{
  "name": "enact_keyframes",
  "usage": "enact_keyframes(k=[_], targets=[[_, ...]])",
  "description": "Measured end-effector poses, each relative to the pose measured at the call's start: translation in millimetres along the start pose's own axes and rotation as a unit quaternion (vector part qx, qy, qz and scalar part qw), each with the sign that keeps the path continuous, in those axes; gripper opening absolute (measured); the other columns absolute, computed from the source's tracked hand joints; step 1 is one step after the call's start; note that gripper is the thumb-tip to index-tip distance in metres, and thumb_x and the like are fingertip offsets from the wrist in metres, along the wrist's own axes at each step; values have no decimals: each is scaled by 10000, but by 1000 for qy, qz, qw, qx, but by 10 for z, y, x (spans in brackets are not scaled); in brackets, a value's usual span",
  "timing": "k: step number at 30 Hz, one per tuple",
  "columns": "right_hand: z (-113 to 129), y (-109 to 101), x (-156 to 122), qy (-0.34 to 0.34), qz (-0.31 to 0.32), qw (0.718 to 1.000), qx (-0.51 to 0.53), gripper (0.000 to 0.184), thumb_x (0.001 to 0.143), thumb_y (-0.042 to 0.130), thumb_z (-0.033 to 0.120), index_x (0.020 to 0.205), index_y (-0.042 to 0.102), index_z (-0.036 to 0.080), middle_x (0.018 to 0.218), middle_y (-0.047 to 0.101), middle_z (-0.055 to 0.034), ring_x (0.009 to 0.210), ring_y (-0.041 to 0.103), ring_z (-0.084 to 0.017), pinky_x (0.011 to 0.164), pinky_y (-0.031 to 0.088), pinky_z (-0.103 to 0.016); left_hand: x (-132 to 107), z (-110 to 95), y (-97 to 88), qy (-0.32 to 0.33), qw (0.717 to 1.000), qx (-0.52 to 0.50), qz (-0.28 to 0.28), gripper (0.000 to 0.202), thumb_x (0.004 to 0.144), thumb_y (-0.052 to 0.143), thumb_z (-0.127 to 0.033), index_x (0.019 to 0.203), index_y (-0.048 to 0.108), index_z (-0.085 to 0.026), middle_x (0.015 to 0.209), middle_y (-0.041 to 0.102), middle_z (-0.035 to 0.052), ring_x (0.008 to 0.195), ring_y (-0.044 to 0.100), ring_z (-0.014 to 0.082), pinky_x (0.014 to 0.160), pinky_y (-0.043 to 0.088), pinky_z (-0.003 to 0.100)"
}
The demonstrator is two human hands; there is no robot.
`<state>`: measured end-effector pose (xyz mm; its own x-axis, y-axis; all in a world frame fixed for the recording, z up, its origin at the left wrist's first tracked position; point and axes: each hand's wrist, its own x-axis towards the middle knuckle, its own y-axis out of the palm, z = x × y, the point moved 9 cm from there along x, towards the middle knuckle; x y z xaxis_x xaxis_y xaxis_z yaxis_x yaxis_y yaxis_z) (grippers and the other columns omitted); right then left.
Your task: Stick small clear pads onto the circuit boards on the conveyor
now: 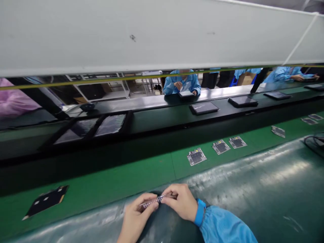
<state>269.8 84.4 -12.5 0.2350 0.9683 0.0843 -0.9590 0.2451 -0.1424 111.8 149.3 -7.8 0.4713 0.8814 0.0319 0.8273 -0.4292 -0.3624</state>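
Both my hands meet low at the front of the shiny dark bench mat (265, 189). My left hand (135, 217) and my right hand (181, 202) are closed, pinching the two ends of a thin narrow strip (152, 201) held between them, just above the mat. A blue wristband and blue sleeve cover my right wrist. Just beyond my hands runs the green conveyor belt (141, 172), with small circuit boards (196, 156) lying on it to the right.
A dark flat piece (48, 199) lies on the belt at left. Tablets (204, 108) rest on the black far ledge. Trays (91, 127) sit at left. People in blue coats (182, 82) work across the line. A white panel hangs overhead. Cables (314, 141) lie at right.
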Motion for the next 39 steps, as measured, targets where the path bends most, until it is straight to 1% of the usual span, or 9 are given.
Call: enact_keyframes(k=[4, 11, 13, 16, 23, 28, 33, 36, 39], targets=[[-19, -3, 16, 0, 0, 1000, 2, 108, 771, 792, 277, 806, 796, 175, 714, 748, -21, 638, 659, -149, 610, 490, -240, 20, 3, 19, -6, 1000, -12, 9, 192, 723, 778, -346, 799, 790, -171, 727, 787, 49, 626, 730, 195, 606, 601, 228], [-68, 7, 27, 10, 0, 999, 34, 305, 762, 804, 462, 804, 791, 160, 725, 756, -42, 641, 672, -163, 616, 505, -255, 26, 48, 15, 9, 1000, -28, -10, 269, 693, 813, -412, 801, 789, -166, 711, 788, 55, 584, 732, 205, 577, 612, 243], [-74, -1, 25, 7, -2, 1000, 29, 307, 764, 800, 462, 808, 792, 158, 734, 761, -48, 646, 676, -165, 616, 503, -255, 26, 34, 6, 14, 999, -34, -18, 266, 687, 813, -414, 790, 787, -170, 687, 780, 49, 573, 728, 204, 568, 611, 240], [-89, -12, 20, 5, -4, 1000, 9, 271, 772, 796, 427, 821, 795, 160, 725, 761, -43, 631, 668, -158, 598, 488, -248, 29, 12, 33, 5, 999, -35, -3, 247, 690, 806, -400, 783, 789, -171, 695, 782, 52, 592, 734, 208, 580, 616, 241], [-55, -23, 12, 1, -3, 1000, -10, 139, 768, 792, 282, 826, 799, 155, 740, 766, -46, 630, 663, -149, 600, 476, -237, 32, -37, 46, 5, 999, -47, -5, 166, 682, 763, -335, 741, 786, -182, 676, 781, 39, 568, 725, 195, 562, 606, 226], [-9, -29, -13, 0, 2, 1000, -25, 160, 783, 780, 315, 816, 792, 160, 671, 729, -23, 574, 611, -129, 572, 464, -235, 16, -46, 45, 6, 999, -46, -11, 142, 696, 744, -318, 743, 776, -188, 673, 777, 33, 577, 725, 197, 560, 600, 233], [-70, -3, 0, 14, 7, 1000, -13, 252, 796, 766, 402, 861, 775, 159, 670, 700, -14, 581, 599, -132, 590, 490, -248, 18, -56, 72, -2, 999, -50, 1, 159, 700, 717, -326, 751, 770, -186, 679, 773, 35, 597, 719, 200, 586, 606, 261], [-41, -77, 21, 5, -5, 1000, -2, 312, 815, 736, 455, 935, 754, 168, 693, 691, -13, 592, 601, -140, 590, 496, -256, 12, -36, 72, -12, 999, -53, 0, 157, 713, 706, -315, 761, 763, -176, 655, 760, 31, 599, 713, 198, 581, 593, 264], [196, -353, -105, -26, -67, 997, -31, 331, 905, 632, 496, 818, 728, 191, 653, 663, -24, 604, 608, -164, 597, 509, -275, -62, -41, 81, -22, 998, -50, -9, 113, 725, 720, -274, 764, 764, -177, 682, 771, 38, 632, 715, 198, 622, 587, 277]])
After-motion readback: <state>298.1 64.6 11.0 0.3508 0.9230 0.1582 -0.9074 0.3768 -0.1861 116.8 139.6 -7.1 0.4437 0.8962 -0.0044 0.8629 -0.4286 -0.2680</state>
